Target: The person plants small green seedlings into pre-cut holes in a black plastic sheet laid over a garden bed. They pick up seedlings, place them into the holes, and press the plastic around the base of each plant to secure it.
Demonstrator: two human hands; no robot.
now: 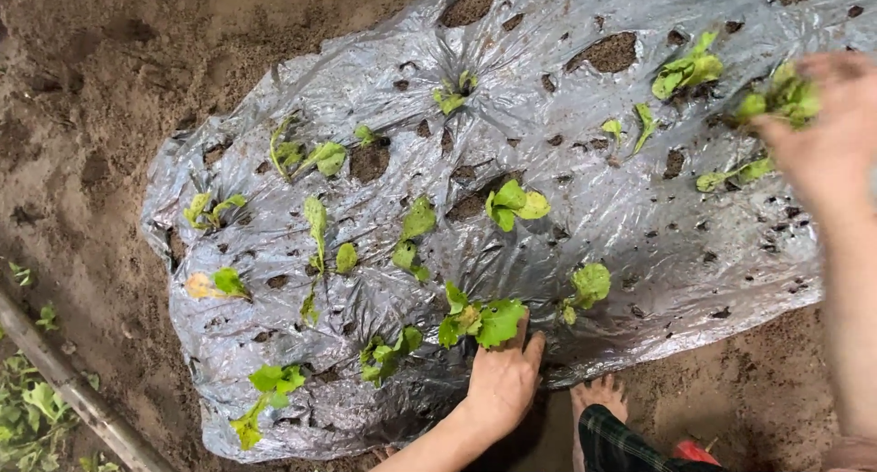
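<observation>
head view: silver mulch sheet (639,243) over soil (110,79); left hand (501,381) flat, right hand (822,134) pinching seedling (786,95).

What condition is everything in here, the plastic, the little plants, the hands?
Plastic sheet: silver, crinkled, spread over the soil bed, punched with holes, speckled with dirt.
Seedlings: green, set in the holes, several limp or leaning.
Yellowed leaf: wilted, near the sheet's left edge.
Left hand: pressed flat on the sheet beside a seedling.
Right hand: blurred, holding a seedling bunch.
Bare foot: on soil.
</observation>
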